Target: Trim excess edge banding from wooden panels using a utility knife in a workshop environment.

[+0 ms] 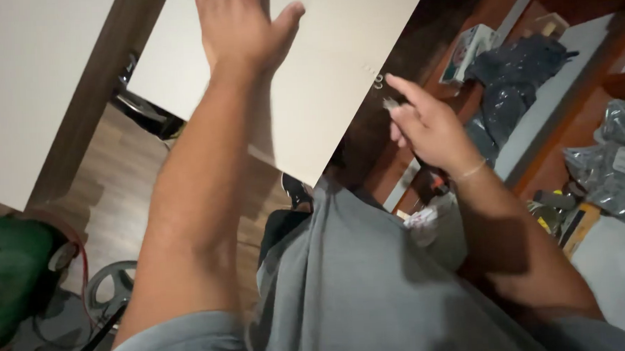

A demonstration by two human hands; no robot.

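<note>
**Left palm flat on a white panel, right fingers pinching a small part at its edge**

The left hand (239, 28) is spread open, palm pressed flat against a white panel (323, 91), thumb splayed to the side. The right hand (426, 125) is at the panel's lower right edge, its fingertips (394, 103) closed in a pinch on a small metal piece (389, 103), too small to identify, just beside a tiny fitting (378, 81) on the panel edge. A thin bracelet (470, 170) circles the right wrist. Below hangs a grey shirt (359, 286). To the right lie grey plastic bags (511, 68); at lower left, a green machine (11, 276) stands on wood flooring (109, 184).
</note>
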